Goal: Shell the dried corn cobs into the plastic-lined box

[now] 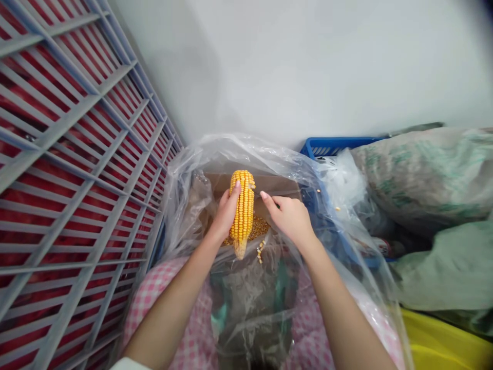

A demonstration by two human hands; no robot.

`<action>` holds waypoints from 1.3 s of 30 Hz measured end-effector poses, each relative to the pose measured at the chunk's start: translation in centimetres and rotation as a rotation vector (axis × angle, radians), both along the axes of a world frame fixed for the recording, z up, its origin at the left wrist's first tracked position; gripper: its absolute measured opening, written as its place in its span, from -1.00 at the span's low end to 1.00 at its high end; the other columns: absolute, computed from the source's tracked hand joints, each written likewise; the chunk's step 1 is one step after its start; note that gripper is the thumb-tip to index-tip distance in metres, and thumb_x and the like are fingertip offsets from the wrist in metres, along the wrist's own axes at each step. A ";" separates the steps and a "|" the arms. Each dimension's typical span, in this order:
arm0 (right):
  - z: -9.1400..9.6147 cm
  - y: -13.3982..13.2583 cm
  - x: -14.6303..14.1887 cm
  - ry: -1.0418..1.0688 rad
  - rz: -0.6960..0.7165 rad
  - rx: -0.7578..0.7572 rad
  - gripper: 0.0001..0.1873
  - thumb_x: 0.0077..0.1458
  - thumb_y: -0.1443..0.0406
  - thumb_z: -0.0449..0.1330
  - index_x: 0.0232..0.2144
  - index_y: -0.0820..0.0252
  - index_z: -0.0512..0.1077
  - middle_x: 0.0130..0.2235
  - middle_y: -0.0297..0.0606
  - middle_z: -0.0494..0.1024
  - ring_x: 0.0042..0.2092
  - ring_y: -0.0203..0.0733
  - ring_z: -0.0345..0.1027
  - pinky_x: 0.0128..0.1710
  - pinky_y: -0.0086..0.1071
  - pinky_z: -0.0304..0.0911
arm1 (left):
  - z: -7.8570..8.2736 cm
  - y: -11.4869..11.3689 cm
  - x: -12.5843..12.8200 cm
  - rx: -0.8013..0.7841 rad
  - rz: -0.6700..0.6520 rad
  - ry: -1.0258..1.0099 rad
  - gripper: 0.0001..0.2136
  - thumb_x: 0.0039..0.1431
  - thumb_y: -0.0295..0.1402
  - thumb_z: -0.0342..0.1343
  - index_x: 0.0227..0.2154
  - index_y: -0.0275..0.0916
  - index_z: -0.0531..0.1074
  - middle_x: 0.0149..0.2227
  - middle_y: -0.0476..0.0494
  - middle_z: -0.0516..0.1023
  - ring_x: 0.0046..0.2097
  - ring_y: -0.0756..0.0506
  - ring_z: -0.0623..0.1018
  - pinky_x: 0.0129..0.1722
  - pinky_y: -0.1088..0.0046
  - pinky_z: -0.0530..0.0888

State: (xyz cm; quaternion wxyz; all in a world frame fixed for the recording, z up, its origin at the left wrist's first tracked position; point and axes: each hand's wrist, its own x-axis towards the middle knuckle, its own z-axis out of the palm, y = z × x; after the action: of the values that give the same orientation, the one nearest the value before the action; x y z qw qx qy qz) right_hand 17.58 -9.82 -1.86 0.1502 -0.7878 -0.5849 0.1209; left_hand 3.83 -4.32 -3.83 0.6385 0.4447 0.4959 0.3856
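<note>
Head view: gripping thick yellow corn cob (pixel 242 210) in left hand (pixel 226 211), narrow pale end toward body, above loose golden kernels (pixel 260 226) inside clear crinkled plastic bag (pixel 179 205). Holding right hand (pixel 289 216) just beside cob, not touching, with thumb extended, fingers curled; cannot tell whether closed on anything.

The corn cob (pixel 245 210) partly hides the left hand (pixel 226 210).

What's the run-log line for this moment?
left hand: holds corn cob | right hand: beside cob, not touching | cob: mostly kernelled, small gap near top | loose kernels: on clear plastic
</note>
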 end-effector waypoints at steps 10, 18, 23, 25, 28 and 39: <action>1.5 -0.6 -0.8 -0.125 -0.013 -0.028 -0.44 0.15 0.09 -0.22 -0.53 0.13 0.51 -0.52 -0.18 0.52 -0.47 -0.21 0.37 -0.51 -0.44 -0.05 | -0.1 0.3 -0.1 0.118 -0.012 0.170 -0.56 0.00 0.06 -0.11 -0.33 -0.24 0.33 -0.42 -0.07 0.39 -0.41 -0.01 0.37 -0.43 0.51 0.28; 0.4 -0.7 -2.0 -0.295 0.000 -0.030 -0.54 0.12 0.27 -0.12 -0.57 0.30 0.51 -0.57 -0.02 0.49 -0.50 -0.15 0.40 -0.49 -0.42 0.11 | -1.2 -0.8 0.3 0.476 -0.013 0.836 -0.63 0.04 0.05 -0.16 -0.45 -0.21 0.18 -0.38 -0.18 0.35 -0.27 -0.16 0.42 -0.31 0.36 0.29; -1.1 -0.6 -1.8 -0.227 -0.045 -0.047 -0.55 0.12 0.27 -0.11 -0.56 0.31 0.51 -0.54 0.00 0.51 -0.48 -0.17 0.40 -0.46 -0.42 0.15 | -2.1 -1.1 0.7 0.373 -0.060 0.851 -0.62 0.06 0.06 -0.23 -0.48 -0.19 0.13 -0.41 -0.19 0.36 -0.26 -0.19 0.44 -0.31 0.34 0.30; -1.5 -0.7 -2.1 -0.171 -0.103 -0.061 -0.54 0.13 0.27 -0.14 -0.55 0.27 0.51 -0.52 -0.03 0.52 -0.47 -0.15 0.41 -0.46 -0.41 0.15 | -2.1 -1.0 0.6 0.366 -0.027 0.820 -0.61 0.06 0.07 -0.26 -0.48 -0.19 0.13 -0.40 -0.20 0.37 -0.24 -0.20 0.44 -0.29 0.33 0.30; -1.9 -1.0 -2.7 -0.047 -0.185 -0.093 -0.53 0.13 0.25 -0.14 -0.52 0.26 0.51 -0.50 -0.05 0.53 -0.44 -0.14 0.42 -0.46 -0.42 0.12 | -1.8 -0.9 0.5 0.418 0.024 0.836 -0.61 0.05 0.07 -0.24 -0.45 -0.19 0.13 -0.33 -0.24 0.38 -0.20 -0.22 0.43 -0.28 0.32 0.30; -2.2 -0.2 -4.2 -0.107 -0.161 0.023 -0.48 0.15 0.24 -0.18 -0.58 0.25 0.50 -0.56 -0.09 0.51 -0.53 -0.23 0.37 -0.53 -0.45 -0.03 | -1.6 -0.2 0.0 0.239 0.094 0.593 -0.57 0.01 0.11 -0.19 -0.48 -0.20 0.18 -0.45 -0.12 0.37 -0.35 -0.11 0.41 -0.36 0.39 0.27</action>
State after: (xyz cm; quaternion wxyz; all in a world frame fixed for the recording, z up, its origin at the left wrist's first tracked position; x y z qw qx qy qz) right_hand 13.33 -9.97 -4.04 0.1370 -0.8359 -0.5281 0.0595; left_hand 3.78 -4.54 -5.46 0.3910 0.5859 0.6316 0.3238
